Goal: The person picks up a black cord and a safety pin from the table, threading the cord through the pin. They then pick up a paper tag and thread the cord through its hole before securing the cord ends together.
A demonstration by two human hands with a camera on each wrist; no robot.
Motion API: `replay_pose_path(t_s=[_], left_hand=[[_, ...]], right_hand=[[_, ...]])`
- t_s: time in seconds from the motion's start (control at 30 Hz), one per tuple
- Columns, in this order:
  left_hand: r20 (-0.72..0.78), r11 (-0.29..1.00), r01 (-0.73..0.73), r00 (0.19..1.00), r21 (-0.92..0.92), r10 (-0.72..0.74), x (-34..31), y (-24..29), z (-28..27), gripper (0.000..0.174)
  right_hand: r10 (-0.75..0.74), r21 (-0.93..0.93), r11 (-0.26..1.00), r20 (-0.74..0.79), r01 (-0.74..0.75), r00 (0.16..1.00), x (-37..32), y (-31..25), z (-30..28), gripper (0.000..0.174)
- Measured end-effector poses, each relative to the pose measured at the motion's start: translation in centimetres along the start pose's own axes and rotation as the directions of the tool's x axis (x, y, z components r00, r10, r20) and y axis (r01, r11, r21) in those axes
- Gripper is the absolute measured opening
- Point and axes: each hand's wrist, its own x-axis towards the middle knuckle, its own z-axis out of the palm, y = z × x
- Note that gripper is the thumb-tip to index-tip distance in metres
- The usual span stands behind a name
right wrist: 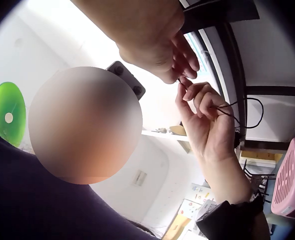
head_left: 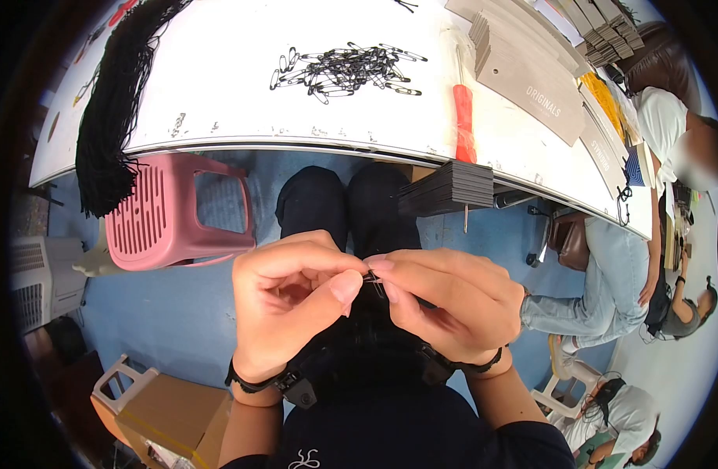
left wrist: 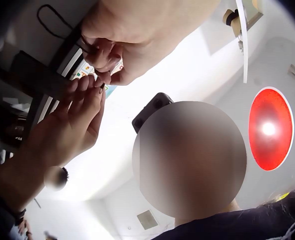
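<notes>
Over the lap, my left hand (head_left: 277, 301) and right hand (head_left: 456, 301) meet fingertip to fingertip. Between them is a small black safety pin (head_left: 377, 288), pinched by the right thumb and index finger and partly hidden. The left thumb and index finger close on the same spot from the other side. A thin black cord (right wrist: 262, 112) loops out of the left hand's curled fingers in the right wrist view. On the table beyond lies a pile of black safety pins (head_left: 351, 69), and a thick bundle of black cords (head_left: 112, 109) hangs over its left edge.
A red-handled screwdriver (head_left: 463, 117) lies on the white table (head_left: 218, 94), left of grey printed cards (head_left: 531, 94). A stack of dark cards (head_left: 453, 187) is at the table's front edge. A pink stool (head_left: 159, 211) and cardboard box (head_left: 171, 414) stand at left; people sit at right.
</notes>
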Motion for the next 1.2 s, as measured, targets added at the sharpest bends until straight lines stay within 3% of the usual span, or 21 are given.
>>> replay_pose_path(t_s=[0.17,0.27,0.4,0.57,0.73,0.9,1.1,1.2], left_hand=[[-0.038,0.992,0.113,0.993,-0.058,-0.116,0.1,0.3,0.5,0.012],[0.005,0.986,-0.063,0.998,0.157,0.063,0.5,-0.2,0.6,0.007],[0.022,0.986,-0.061,0.998,0.158,0.059,0.5,-0.6,0.4,0.007],[-0.009,1.000,0.009,1.000,0.018,-0.009,0.5,-0.6,0.7,0.006],[-0.022,1.000,-0.002,1.000,0.007,0.002,0.5,-0.9,0.5,0.005],[-0.055,0.997,0.021,0.998,-0.070,-0.025,0.5,-0.6,0.5,0.004],[-0.027,0.996,0.021,0.999,-0.086,-0.023,0.4,-0.7,0.3,0.003],[-0.024,0.993,0.038,0.999,-0.108,-0.041,0.4,-0.6,0.3,0.003]], right_hand=[[0.001,-0.066,0.998,-0.010,-0.002,1.000,0.0,0.0,0.2,0.025],[-0.023,-0.106,0.994,-0.009,0.022,1.000,-0.1,0.1,0.4,0.025],[-0.015,-0.132,0.991,-0.023,0.012,1.000,0.2,0.0,0.4,0.023],[0.057,-0.064,0.996,-0.040,-0.060,0.998,0.1,-0.1,0.6,0.022],[0.166,0.005,0.986,0.007,-0.166,0.986,0.2,-0.4,0.4,0.022],[0.229,0.127,0.968,-0.079,-0.218,0.970,-0.3,-0.1,0.8,0.027],[0.153,0.069,0.987,-0.062,-0.148,0.986,0.1,0.0,0.6,0.025],[0.198,0.086,0.978,-0.066,-0.193,0.978,0.1,-0.4,0.6,0.022]])
